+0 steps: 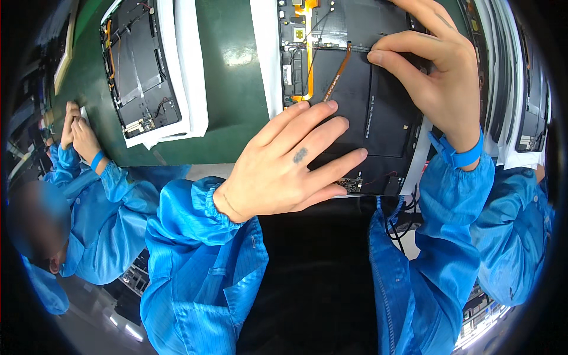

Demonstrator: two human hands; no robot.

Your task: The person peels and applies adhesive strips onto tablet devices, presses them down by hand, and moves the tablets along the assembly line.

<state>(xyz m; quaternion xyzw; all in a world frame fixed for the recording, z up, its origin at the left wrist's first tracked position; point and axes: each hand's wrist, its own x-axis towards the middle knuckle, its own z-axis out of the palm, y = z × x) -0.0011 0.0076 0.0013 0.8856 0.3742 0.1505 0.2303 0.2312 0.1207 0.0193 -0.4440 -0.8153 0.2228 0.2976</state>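
An opened, flat black electronic device, like a tablet housing, lies in front of me on white sheeting. My left hand rests across its lower left part with fingers spread, holding nothing. At the upper right, my right hand has thumb and index finger pinched together close to the device's surface; anything between the fingertips is too small to make out. A brown ribbon cable slants between the hands. Along the device's left side runs an orange flex cable. A small circuit board shows beside my left fingertips.
Another opened device lies on white sheeting to the left, on the green table. Further devices stand at the right edge. A co-worker in blue works at the left; another blue sleeve is at the right.
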